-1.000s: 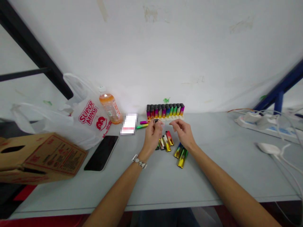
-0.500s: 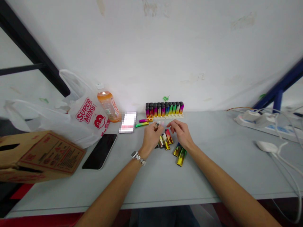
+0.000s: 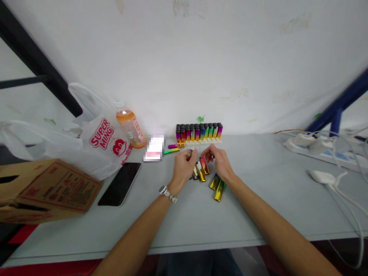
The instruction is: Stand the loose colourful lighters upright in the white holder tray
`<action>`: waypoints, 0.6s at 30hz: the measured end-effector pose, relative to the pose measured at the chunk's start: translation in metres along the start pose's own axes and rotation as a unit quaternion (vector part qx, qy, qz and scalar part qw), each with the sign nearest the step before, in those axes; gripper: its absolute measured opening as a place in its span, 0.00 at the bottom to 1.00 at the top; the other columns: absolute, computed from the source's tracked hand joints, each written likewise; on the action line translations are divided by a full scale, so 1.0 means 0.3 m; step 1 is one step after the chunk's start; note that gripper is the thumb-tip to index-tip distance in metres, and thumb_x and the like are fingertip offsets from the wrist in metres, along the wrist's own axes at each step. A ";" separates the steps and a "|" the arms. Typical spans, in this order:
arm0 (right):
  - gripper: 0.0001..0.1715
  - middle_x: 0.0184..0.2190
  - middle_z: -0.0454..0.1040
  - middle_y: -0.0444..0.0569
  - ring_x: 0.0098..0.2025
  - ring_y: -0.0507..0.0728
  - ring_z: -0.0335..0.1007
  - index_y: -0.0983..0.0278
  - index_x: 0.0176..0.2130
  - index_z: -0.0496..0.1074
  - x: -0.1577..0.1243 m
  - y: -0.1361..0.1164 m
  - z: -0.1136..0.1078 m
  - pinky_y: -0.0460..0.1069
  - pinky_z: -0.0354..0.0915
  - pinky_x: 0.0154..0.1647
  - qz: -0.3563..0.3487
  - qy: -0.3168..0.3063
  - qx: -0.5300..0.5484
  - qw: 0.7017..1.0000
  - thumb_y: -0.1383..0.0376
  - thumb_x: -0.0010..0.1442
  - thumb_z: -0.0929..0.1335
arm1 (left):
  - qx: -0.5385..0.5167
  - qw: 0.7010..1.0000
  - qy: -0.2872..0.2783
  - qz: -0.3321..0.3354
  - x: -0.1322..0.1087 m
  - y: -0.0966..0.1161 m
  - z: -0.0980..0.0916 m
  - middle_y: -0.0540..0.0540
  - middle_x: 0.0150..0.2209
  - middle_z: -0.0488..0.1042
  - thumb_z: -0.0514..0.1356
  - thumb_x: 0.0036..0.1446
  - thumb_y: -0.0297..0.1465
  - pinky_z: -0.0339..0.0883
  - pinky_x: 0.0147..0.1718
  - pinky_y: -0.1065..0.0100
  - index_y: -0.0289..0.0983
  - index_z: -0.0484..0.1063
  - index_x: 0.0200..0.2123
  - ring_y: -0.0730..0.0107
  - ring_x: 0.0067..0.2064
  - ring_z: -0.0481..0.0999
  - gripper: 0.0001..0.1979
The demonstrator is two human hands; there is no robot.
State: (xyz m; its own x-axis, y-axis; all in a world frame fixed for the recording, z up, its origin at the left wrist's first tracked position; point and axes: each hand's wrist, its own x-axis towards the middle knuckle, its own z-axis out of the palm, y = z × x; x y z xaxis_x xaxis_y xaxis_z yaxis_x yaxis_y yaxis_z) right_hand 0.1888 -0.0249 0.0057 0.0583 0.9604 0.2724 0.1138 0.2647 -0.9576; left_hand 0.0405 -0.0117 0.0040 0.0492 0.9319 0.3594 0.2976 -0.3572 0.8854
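My left hand (image 3: 184, 166) is closed round a lighter (image 3: 189, 153); its metal end shows above the curled fingers. Opposite it, my right hand (image 3: 220, 163) has fingers and thumb bent together in a pinch beside a red and gold lighter (image 3: 204, 165); what the pinch holds, if anything, is too small to tell. Below and between the hands lie several loose lighters, among them a white and gold lighter (image 3: 200, 172). Two gold and green lighters (image 3: 220, 190) rest by my right wrist. Behind, several shiny colourful lighters (image 3: 197, 132) stand upright in a pale rack (image 3: 211, 141).
Left of the hands lie a purple lighter (image 3: 173, 146), a green lighter (image 3: 171, 151), a blurred white card (image 3: 154, 148) and a black phone (image 3: 120, 184). Beyond are an orange drink bottle (image 3: 130, 128), a plastic bag (image 3: 97, 153) and a cardboard box (image 3: 54, 188). A power strip (image 3: 324, 153) sits right.
My right fingers have drawn down and closer together beside the red lighter. My left hand keeps its lighter, with its thumb shifted slightly. The view has moved a little.
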 end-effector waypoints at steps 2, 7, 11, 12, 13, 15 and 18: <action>0.35 0.19 0.69 0.46 0.24 0.53 0.64 0.64 0.25 0.75 0.000 0.000 0.000 0.50 0.59 0.31 0.001 -0.003 -0.001 1.000 0.44 0.67 0.57 | 0.022 1.000 0.002 -0.003 0.007 -0.010 0.003 0.56 0.17 0.52 0.55 0.60 0.41 0.45 0.23 0.69 0.39 0.54 0.17 0.76 0.21 0.52 0.22; 0.32 0.20 0.68 0.44 0.25 0.53 0.64 0.65 0.28 0.75 -0.001 0.000 -0.001 0.49 0.59 0.31 -0.002 -0.004 -0.022 1.000 0.47 0.67 0.58 | 0.051 0.999 -0.014 -0.014 0.015 -0.023 0.001 0.56 0.18 0.54 0.54 0.58 0.36 0.46 0.24 0.69 0.38 0.56 0.18 0.76 0.22 0.56 0.18; 0.25 0.21 0.66 0.42 0.26 0.52 0.62 0.64 0.33 0.73 -0.004 -0.009 0.008 0.48 0.60 0.31 -0.037 -0.010 -0.056 0.998 0.47 0.64 0.63 | 0.090 0.996 -0.019 0.003 0.001 -0.005 -0.002 0.55 0.18 0.56 0.54 0.61 0.43 0.47 0.25 0.69 0.38 0.57 0.19 0.74 0.23 0.56 0.22; 0.24 0.22 0.67 0.42 0.26 0.52 0.62 0.63 0.34 0.73 -0.005 -0.012 0.011 0.47 0.60 0.30 -0.043 -0.011 -0.060 0.997 0.46 0.63 0.64 | 0.105 0.994 -0.022 0.007 -0.005 0.002 -0.003 0.55 0.19 0.57 0.54 0.61 0.44 0.48 0.25 0.69 0.38 0.58 0.20 0.74 0.23 0.57 0.21; 0.23 0.22 0.67 0.41 0.26 0.52 0.62 0.63 0.35 0.72 -0.006 -0.014 0.015 0.47 0.60 0.29 -0.044 -0.010 -0.061 0.997 0.46 0.62 0.65 | 0.115 0.993 -0.028 0.008 -0.010 0.009 -0.004 0.54 0.20 0.59 0.54 0.62 0.44 0.49 0.26 0.69 0.38 0.60 0.22 0.73 0.24 0.58 0.20; 0.23 0.21 0.66 0.40 0.24 0.51 0.60 0.63 0.36 0.71 -0.007 -0.017 0.022 0.47 0.58 0.26 -0.037 -0.002 -0.062 0.997 0.45 0.60 0.68 | 0.105 0.993 -0.048 0.009 -0.021 0.021 -0.006 0.53 0.23 0.65 0.51 0.64 0.45 0.53 0.28 0.69 0.39 0.65 0.27 0.71 0.27 0.62 0.19; 0.23 0.19 0.65 0.39 0.22 0.51 0.58 0.63 0.34 0.71 -0.003 -0.018 0.027 0.46 0.57 0.25 -0.021 0.016 -0.062 0.998 0.45 0.57 0.70 | 0.043 0.994 -0.091 0.034 -0.031 0.027 -0.005 0.47 0.32 0.74 0.43 0.69 0.43 0.64 0.38 0.66 0.39 0.70 0.35 0.65 0.36 0.71 0.21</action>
State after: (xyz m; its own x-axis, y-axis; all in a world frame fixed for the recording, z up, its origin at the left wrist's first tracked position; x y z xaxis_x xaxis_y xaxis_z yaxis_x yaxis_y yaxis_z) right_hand 0.1801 -0.0264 0.0098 0.0834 0.9449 0.3165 0.2384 0.2895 -0.9270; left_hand 0.0409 -0.0233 0.0082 0.2416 0.9047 0.3509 0.3682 -0.4200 0.8295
